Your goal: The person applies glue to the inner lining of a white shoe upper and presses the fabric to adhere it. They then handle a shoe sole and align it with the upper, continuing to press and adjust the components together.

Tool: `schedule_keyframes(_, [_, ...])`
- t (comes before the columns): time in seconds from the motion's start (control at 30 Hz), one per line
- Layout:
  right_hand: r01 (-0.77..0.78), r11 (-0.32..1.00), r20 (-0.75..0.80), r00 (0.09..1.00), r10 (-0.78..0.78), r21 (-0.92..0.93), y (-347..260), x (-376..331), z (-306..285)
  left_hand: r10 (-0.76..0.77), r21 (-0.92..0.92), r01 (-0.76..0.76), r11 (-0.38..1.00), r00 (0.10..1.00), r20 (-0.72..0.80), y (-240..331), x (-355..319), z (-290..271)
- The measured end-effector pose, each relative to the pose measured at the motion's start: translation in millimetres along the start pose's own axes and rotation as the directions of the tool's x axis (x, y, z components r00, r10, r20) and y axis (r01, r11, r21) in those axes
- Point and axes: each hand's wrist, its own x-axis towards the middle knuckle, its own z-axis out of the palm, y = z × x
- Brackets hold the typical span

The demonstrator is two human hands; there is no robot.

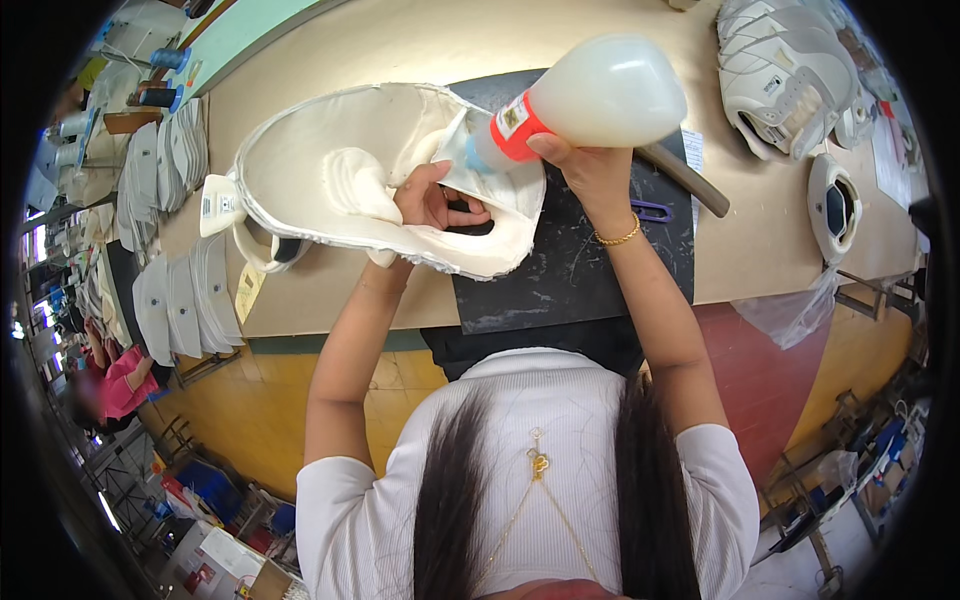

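Here, in the head view, my right fingers [550,148] are closed around a white bottle [610,95], which is tilted down to the left, toward a white shoe upper [290,130]. This shoe upper is partly above the black mat [570,290] on the counter [740,260]. My left fingers [466,214] are curled by its opening; whether they grip it, I cannot tell.

There are two hands [597,180], one bottle [612,92], one large upper [290,150], one mat [570,275], one bracelet [620,236].
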Motion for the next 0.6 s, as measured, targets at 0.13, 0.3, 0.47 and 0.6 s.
schedule_keyframes(0.13, [-0.019,0.999,-0.014,1.000,0.019,0.040,1.4,-2.3,4.2,-0.009,0.016,0.010,1.000,1.000,-0.022,4.7,-2.2,4.0])
schedule_keyframes(0.3, [0.224,0.927,0.043,0.974,-0.221,-0.301,19.1,-15.3,6.7,-0.011,-0.019,0.011,1.000,0.999,-0.032,3.6,-3.9,3.2])
schedule_keyframes(0.47, [0.269,0.897,0.118,0.963,-0.242,-0.351,14.2,-17.8,-0.1,-0.010,-0.094,0.016,0.995,0.998,0.057,2.2,-2.7,-2.4])
schedule_keyframes(0.6, [0.114,0.976,0.083,0.992,-0.100,-0.188,2.8,-15.4,-0.5,0.034,-0.049,-0.034,0.998,0.999,-0.009,-1.6,-14.8,11.4])
